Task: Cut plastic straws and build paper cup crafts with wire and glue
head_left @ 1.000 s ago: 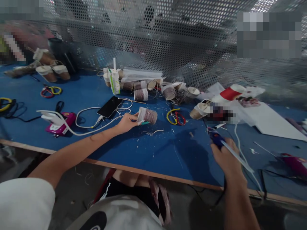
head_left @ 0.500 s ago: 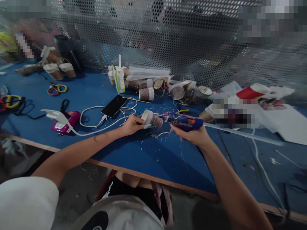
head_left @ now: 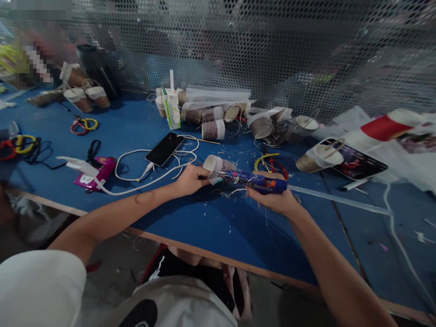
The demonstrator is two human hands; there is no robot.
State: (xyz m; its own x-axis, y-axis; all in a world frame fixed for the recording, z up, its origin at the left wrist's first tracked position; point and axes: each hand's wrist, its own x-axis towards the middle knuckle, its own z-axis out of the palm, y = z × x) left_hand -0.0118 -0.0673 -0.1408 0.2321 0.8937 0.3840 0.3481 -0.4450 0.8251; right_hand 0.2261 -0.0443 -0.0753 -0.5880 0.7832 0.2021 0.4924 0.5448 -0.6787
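Note:
My left hand (head_left: pixel 190 180) is closed on the near side of a small paper cup (head_left: pixel 229 165) wound with twine, its mouth tipped toward the left. My right hand (head_left: pixel 276 200) grips a blue hot glue gun (head_left: pixel 243 177), fingers wrapped round its body. The nozzle points left and lies right at the cup's front side, close to my left fingertips; whether it touches is unclear. A long clear glue stick (head_left: pixel 340 200) juts from the gun's rear. Bits of thread (head_left: pixel 235 192) lie beneath the cup.
A phone (head_left: pixel 164 150) on a white cable and a magenta device (head_left: pixel 97 175) lie left. Twine-wrapped cups (head_left: pixel 213 130) and a drink carton (head_left: pixel 173 110) stand behind. Red-and-yellow pliers (head_left: pixel 272 164) lie behind the gun; another cup (head_left: pixel 308 162) is right. A perforated metal screen (head_left: pixel 204 50) backs the table.
The glue gun has moved left, its nozzle now across the cup's front near the rim. The cup has turned slightly, showing more of its mouth. Pliers behind the gun show more fully.

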